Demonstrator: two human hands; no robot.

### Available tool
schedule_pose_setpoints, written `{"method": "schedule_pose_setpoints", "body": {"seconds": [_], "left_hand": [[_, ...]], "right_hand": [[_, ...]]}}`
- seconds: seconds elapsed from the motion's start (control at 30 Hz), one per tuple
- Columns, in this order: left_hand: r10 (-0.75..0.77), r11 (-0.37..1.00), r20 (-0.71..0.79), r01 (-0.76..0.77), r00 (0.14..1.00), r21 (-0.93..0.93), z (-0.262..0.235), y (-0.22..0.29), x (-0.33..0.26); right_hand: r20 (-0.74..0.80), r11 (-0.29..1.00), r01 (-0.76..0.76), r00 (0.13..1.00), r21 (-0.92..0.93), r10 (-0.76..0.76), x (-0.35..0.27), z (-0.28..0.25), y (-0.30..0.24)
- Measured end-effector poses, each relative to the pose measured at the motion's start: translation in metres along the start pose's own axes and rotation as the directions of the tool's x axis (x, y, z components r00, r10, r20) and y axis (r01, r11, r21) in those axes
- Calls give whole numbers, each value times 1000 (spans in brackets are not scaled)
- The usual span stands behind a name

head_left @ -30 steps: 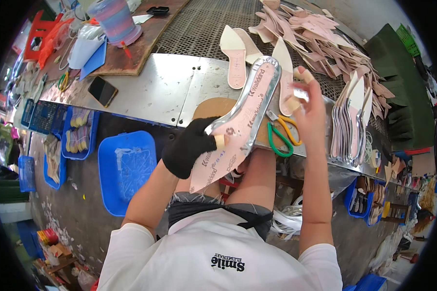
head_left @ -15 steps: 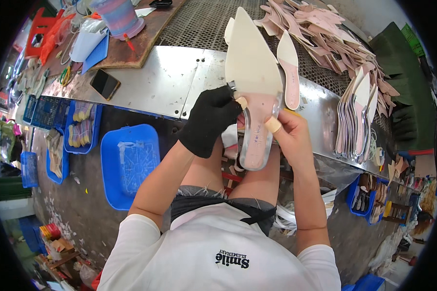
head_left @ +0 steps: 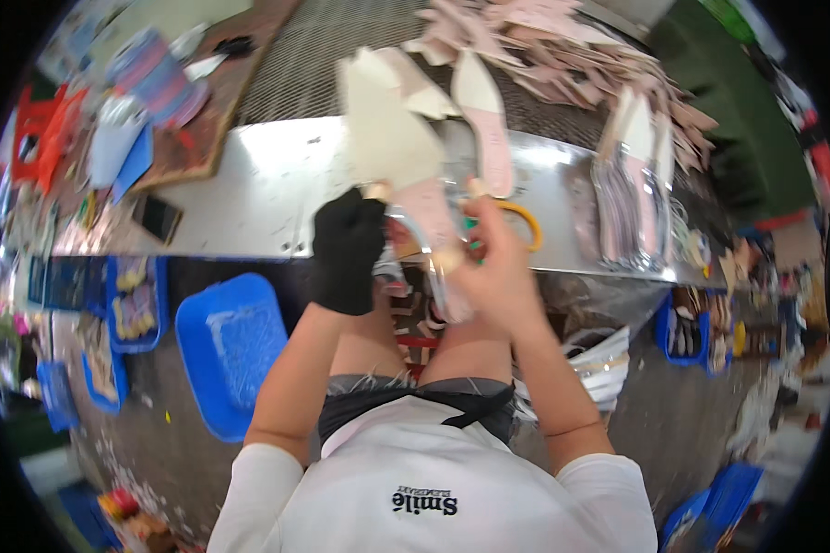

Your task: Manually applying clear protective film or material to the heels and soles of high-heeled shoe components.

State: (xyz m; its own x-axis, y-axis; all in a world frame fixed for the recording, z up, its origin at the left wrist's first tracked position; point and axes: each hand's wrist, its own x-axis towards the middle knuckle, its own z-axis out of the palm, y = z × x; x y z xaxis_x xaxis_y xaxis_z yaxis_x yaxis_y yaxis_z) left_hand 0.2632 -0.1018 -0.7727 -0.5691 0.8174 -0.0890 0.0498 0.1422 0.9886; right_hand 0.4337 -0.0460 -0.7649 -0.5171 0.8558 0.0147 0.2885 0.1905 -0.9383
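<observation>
A pointed shoe insole, cream at the front and pink at the heel with a shiny transparent edging, is tilted in front of me, blurred by motion. My left hand, in a black glove with a bare thumb tip, grips its left side near the waist. At the heel, my right hand has its taped thumb pressed on the pink part; its fingers are partly smeared. Beyond the right hand, a similar smaller insole lies on the metal table edge. Another cream piece lies behind the held one.
Beside my right hand is a yellow loop, perhaps a scissor handle. Stacked insoles stand at right, below a heap of pink cut pieces. Left are a phone, a plastic jar and a blue basin below table level.
Both hands have shifted left with the insole, and its toe now leans further left. My head view has turned, and the yellow loop beside the right hand shows more fully.
</observation>
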Motion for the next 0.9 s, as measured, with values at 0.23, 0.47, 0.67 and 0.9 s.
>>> {"method": "schedule_pose_setpoints", "body": {"seconds": [0.23, 0.47, 0.67, 0.9], "left_hand": [[-74, 968, 387, 159, 919, -192, 42, -3, 11], [109, 745, 594, 330, 797, -580, 20, 0, 6], [238, 629, 543, 299, 805, -718, -6, -5, 13], [228, 527, 631, 451, 742, -720, -30, 8, 24]], "right_hand": [[-422, 886, 240, 809, -398, -409, 1, -104, 66], [-739, 732, -387, 634, -560, -230, 18, -314, 115], [-571, 591, -203, 615, -781, -543, 22, -258, 109], [10, 639, 606, 729, -473, -684, 12, -30, 4]]}}
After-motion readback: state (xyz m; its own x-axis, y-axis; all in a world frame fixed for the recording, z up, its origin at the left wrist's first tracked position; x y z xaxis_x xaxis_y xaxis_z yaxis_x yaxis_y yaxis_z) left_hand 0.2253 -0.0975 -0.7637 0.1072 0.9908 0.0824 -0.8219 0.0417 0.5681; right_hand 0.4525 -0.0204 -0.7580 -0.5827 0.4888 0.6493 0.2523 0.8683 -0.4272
